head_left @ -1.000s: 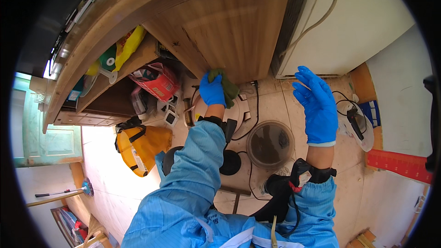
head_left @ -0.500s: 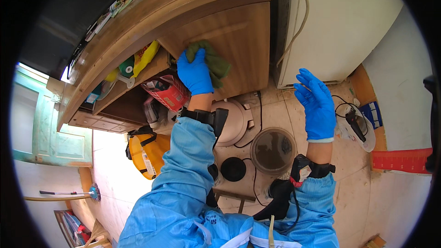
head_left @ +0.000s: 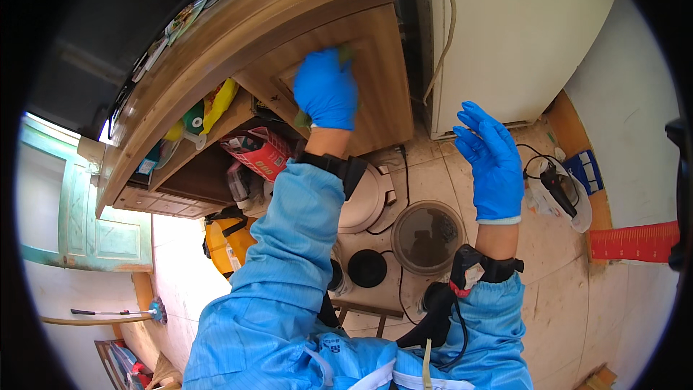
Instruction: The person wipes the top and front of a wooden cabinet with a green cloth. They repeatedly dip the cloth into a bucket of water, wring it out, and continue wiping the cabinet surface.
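Observation:
In the blue-gloved grip of my left hand point(head_left: 325, 90) is a green cloth point(head_left: 346, 53), pressed to the wooden cabinet door point(head_left: 382, 76). Most of the cloth is hidden under the hand, which is slightly blurred by motion; only bits of green show at its edges. My right hand point(head_left: 492, 166), also in a blue glove, is raised over the floor in front of a white appliance point(head_left: 520, 36). Its fingers are stretched out and slightly bent, and nothing is in them.
Below, a round bucket point(head_left: 395, 235) holds greyish water. Next to it are a pinkish round appliance point(head_left: 359, 208), a black disc point(head_left: 367, 268) and a black cable. Left of the door, open shelves hold a red bag point(head_left: 273, 162) and yellow packaging point(head_left: 220, 105). A yellow bag point(head_left: 220, 245) is on the floor.
My left hand has moved right and slightly up across the door with the cloth, which is now mostly covered. The right hand stays raised and open. The view has shifted slightly.

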Tool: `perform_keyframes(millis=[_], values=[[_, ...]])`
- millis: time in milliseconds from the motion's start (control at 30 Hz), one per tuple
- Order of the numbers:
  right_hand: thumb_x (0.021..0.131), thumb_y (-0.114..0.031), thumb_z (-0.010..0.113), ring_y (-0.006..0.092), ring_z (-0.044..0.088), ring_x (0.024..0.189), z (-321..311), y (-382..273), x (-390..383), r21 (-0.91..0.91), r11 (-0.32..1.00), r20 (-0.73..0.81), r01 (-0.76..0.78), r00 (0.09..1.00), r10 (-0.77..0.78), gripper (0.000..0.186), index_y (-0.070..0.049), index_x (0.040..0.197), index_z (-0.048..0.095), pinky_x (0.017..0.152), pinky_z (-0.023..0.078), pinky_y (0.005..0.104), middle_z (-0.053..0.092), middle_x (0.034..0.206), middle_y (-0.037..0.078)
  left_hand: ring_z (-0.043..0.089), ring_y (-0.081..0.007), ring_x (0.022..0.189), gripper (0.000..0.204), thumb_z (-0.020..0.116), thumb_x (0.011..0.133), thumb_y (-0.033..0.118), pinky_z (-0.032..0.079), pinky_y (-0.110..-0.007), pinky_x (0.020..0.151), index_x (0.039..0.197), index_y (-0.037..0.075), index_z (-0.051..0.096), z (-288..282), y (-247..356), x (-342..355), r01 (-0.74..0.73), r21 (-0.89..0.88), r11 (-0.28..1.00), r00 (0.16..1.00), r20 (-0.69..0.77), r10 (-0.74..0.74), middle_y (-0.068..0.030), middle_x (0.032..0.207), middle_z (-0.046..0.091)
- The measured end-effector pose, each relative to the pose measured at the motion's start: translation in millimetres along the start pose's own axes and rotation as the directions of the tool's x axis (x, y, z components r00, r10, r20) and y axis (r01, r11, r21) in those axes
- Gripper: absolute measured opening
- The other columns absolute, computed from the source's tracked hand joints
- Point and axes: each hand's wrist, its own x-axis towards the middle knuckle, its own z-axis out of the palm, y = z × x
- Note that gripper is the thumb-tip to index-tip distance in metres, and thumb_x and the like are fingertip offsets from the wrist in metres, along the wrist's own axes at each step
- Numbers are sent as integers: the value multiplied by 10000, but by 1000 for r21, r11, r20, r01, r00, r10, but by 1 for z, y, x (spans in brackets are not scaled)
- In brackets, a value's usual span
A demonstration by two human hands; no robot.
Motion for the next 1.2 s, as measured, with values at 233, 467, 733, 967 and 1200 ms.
perform_keyframes(millis=[233, 467, 733, 967, 1200], values=[[1007, -264, 535, 212, 596, 1203, -5, 0, -1, -16, 998, 5, 60, 998, -60, 391, -41, 1321, 598, 972, 499, 338, 606, 1351, 111, 644, -348, 772, 230, 770, 743, 295, 521, -445, 634, 884, 132, 691, 20, 32, 9, -93, 38, 995, 988, 124, 88, -136, 846, 631], [1003, -262, 553, 209, 627, 1142, 9, 10, 5, -32, 997, -12, 63, 998, -63, 369, -34, 1285, 622, 931, 518, 322, 637, 1302, 115, 650, -344, 823, 259, 737, 800, 313, 525, -440, 661, 1018, 177, 707, 2, 1, 14, -178, -87, 980, 961, 200, 192, -113, 896, 644], [1006, -268, 539, 214, 609, 1179, 17, 20, 9, -72, 997, 16, 22, 1000, -21, 396, -34, 1322, 592, 968, 501, 327, 610, 1344, 116, 647, -361, 785, 211, 707, 824, 284, 524, -453, 639, 1001, 170, 694, -35, -72, -6, -106, -104, 989, 991, 70, 114, -126, 888, 647], [994, -264, 567, 202, 646, 1088, 14, 22, 5, -78, 997, -9, 29, 1000, -30, 376, -30, 1283, 625, 919, 519, 314, 644, 1292, 116, 662, -340, 786, 329, 718, 833, 313, 537, -448, 614, 1128, 179, 659, -29, -103, -32, 18, 119, 993, 994, 102, -30, -122, 902, 638], [1001, -286, 549, 226, 631, 1133, 0, 16, 3, -127, 991, -44, 47, 998, -53, 394, -36, 1297, 618, 956, 508, 337, 635, 1305, 124, 664, -353, 797, 354, 722, 847, 344, 538, -467, 626, 1157, 190, 648, 30, -107, -116, 205, 110, 973, 906, 354, -231, -136, 926, 635]])
